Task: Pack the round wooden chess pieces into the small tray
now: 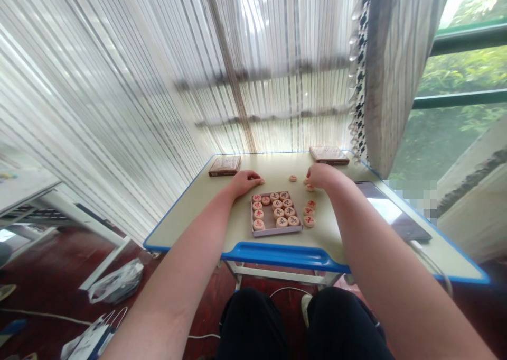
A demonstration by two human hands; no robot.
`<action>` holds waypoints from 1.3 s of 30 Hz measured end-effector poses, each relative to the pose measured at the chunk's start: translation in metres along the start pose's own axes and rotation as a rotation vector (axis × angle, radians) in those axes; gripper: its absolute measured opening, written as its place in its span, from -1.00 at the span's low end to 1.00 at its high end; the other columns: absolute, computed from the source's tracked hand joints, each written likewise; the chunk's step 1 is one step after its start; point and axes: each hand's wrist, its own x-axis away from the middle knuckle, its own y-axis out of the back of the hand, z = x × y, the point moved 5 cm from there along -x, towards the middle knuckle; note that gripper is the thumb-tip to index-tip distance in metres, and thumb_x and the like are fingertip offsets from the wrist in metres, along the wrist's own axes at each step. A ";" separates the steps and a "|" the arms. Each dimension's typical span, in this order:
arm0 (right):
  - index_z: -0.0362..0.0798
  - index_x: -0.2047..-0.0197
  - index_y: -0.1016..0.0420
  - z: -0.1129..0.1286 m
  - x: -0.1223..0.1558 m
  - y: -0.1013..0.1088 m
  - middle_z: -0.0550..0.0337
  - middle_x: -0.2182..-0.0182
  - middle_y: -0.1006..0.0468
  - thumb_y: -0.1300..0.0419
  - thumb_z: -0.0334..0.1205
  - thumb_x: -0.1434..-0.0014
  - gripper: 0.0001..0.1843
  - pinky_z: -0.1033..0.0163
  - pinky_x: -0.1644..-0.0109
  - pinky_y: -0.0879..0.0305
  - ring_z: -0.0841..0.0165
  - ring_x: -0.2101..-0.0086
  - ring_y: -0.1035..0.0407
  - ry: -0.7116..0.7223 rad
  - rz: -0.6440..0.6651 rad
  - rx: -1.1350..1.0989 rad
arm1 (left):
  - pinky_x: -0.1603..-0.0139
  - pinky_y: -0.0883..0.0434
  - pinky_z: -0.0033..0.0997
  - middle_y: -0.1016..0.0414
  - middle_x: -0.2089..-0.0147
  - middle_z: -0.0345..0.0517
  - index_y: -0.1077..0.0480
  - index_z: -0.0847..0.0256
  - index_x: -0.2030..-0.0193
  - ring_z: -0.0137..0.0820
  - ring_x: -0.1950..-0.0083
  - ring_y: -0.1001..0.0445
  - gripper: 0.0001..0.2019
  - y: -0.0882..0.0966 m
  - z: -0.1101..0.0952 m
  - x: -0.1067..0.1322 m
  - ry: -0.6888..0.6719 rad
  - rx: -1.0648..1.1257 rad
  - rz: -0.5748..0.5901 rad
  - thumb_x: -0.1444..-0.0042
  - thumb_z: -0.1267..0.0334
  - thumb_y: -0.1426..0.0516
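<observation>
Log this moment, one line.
left hand: fingertips at loose piece, grip unclear | right hand: fingertips at other pieces, grip unclear | open box: partly filled, red- and black-marked pieces

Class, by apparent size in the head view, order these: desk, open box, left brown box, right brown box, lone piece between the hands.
Desk
Open box
Left brown box and right brown box: too alike to rank
Lone piece

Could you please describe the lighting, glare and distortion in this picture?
In the head view, bright daylight glows through the striped curtain; a pale reflection crosses the dark flat device; wide-angle distortion appears to stretch the forearms; characters on the boxed pieces look small but fairly legible.
</observation>
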 end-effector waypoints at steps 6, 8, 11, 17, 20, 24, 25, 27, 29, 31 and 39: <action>-0.20 0.17 -0.54 -0.009 -0.013 -0.005 -0.20 0.20 -0.52 -0.33 -0.20 0.10 -0.61 0.13 0.10 -0.33 0.07 0.09 -0.38 -0.116 -0.004 -0.038 | -0.01 -0.34 -0.36 -0.54 0.13 -0.05 -0.51 0.26 0.15 -0.31 0.09 -0.45 -0.68 -0.004 0.002 -0.004 -0.074 -0.073 0.022 -0.04 0.12 -0.12; -0.20 0.19 -0.54 -0.011 -0.017 -0.007 -0.22 0.22 -0.52 -0.34 -0.19 0.11 -0.61 0.12 0.11 -0.35 0.05 0.10 -0.39 -0.118 -0.012 -0.050 | -0.04 -0.33 -0.37 -0.53 0.11 -0.05 -0.48 0.26 0.07 -0.34 0.07 -0.45 -0.69 -0.005 0.006 -0.007 -0.074 -0.104 0.010 -0.09 0.25 -0.06; -0.16 0.21 -0.56 -0.014 -0.022 -0.009 -0.21 0.25 -0.53 -0.35 -0.18 0.12 -0.63 0.12 0.14 -0.37 0.05 0.14 -0.41 -0.114 -0.014 -0.058 | -0.03 -0.34 -0.39 -0.54 0.14 -0.07 -0.40 0.28 -0.04 -0.39 0.11 -0.46 -0.61 -0.005 0.014 -0.011 -0.032 -0.145 -0.041 -0.08 0.45 0.03; -0.17 0.14 -0.53 -0.014 -0.023 -0.010 -0.20 0.24 -0.54 -0.30 -0.10 0.06 -0.57 0.16 0.18 -0.37 0.12 0.18 -0.43 0.023 -0.109 -0.010 | -0.05 -0.35 -0.42 -0.55 0.14 -0.08 -0.47 0.29 0.10 -0.40 0.08 -0.47 -0.66 -0.006 0.016 -0.012 -0.002 -0.128 -0.063 -0.04 0.49 0.04; -0.15 0.06 -0.49 -0.012 -0.026 -0.014 -0.16 0.14 -0.52 -0.24 -0.21 0.01 -0.59 0.15 0.15 -0.35 0.15 0.15 -0.42 0.006 -0.124 -0.004 | -0.08 -0.33 -0.40 -0.55 0.11 -0.08 -0.49 0.27 0.14 -0.37 0.04 -0.46 -0.70 -0.005 0.012 -0.010 -0.001 -0.130 -0.060 -0.05 0.44 0.01; -0.15 0.09 -0.51 -0.005 -0.029 -0.022 -0.13 0.13 -0.52 -0.18 -0.26 -0.02 -0.65 0.17 0.14 -0.33 0.15 0.14 -0.41 0.000 -0.104 0.018 | -0.07 -0.35 -0.40 -0.55 0.13 -0.10 -0.49 0.27 0.17 -0.38 0.06 -0.47 -0.69 -0.004 0.008 -0.008 0.018 -0.096 -0.060 -0.03 0.47 0.01; -0.17 0.11 -0.52 -0.003 -0.028 -0.023 -0.15 0.14 -0.52 -0.17 -0.19 -0.04 -0.64 0.18 0.15 -0.32 0.14 0.14 -0.42 0.003 -0.113 0.012 | -0.06 -0.35 -0.41 -0.56 0.14 -0.09 -0.49 0.28 0.17 -0.39 0.08 -0.48 -0.68 -0.004 0.008 -0.007 0.032 -0.077 -0.060 -0.02 0.49 0.02; -0.21 0.13 -0.53 -0.001 -0.025 -0.022 -0.21 0.17 -0.52 -0.13 0.00 -0.07 -0.53 0.18 0.18 -0.33 0.11 0.16 -0.42 -0.006 -0.141 -0.014 | -0.04 -0.36 -0.42 -0.56 0.17 -0.09 -0.49 0.30 0.18 -0.41 0.12 -0.49 -0.65 -0.004 0.009 -0.007 0.056 -0.033 -0.066 0.00 0.52 0.05; -0.23 0.16 -0.54 0.000 -0.022 -0.021 -0.25 0.20 -0.53 -0.10 0.11 -0.07 -0.45 0.19 0.20 -0.32 0.10 0.18 -0.43 -0.024 -0.149 -0.047 | -0.03 -0.37 -0.42 -0.56 0.19 -0.08 -0.49 0.31 0.19 -0.42 0.14 -0.49 -0.65 -0.004 0.010 -0.007 0.060 0.004 -0.089 0.00 0.52 0.07; -0.18 0.13 -0.54 0.000 -0.021 -0.020 -0.19 0.18 -0.53 -0.14 0.07 -0.04 -0.50 0.21 0.21 -0.31 0.14 0.19 -0.43 -0.016 -0.150 -0.081 | -0.01 -0.37 -0.40 -0.56 0.22 -0.07 -0.49 0.31 0.21 -0.41 0.15 -0.48 -0.66 -0.005 0.012 -0.008 0.055 0.022 -0.107 -0.01 0.50 0.07; -0.04 0.20 -0.59 0.019 -0.015 -0.023 0.00 0.23 -0.58 -0.17 -0.18 -0.03 -0.73 0.24 0.19 -0.28 0.21 0.23 -0.44 0.224 -0.120 0.004 | 0.00 -0.37 -0.38 -0.56 0.24 -0.08 -0.49 0.30 0.24 -0.39 0.16 -0.48 -0.67 -0.004 0.014 -0.010 0.047 0.018 -0.104 0.01 0.49 0.07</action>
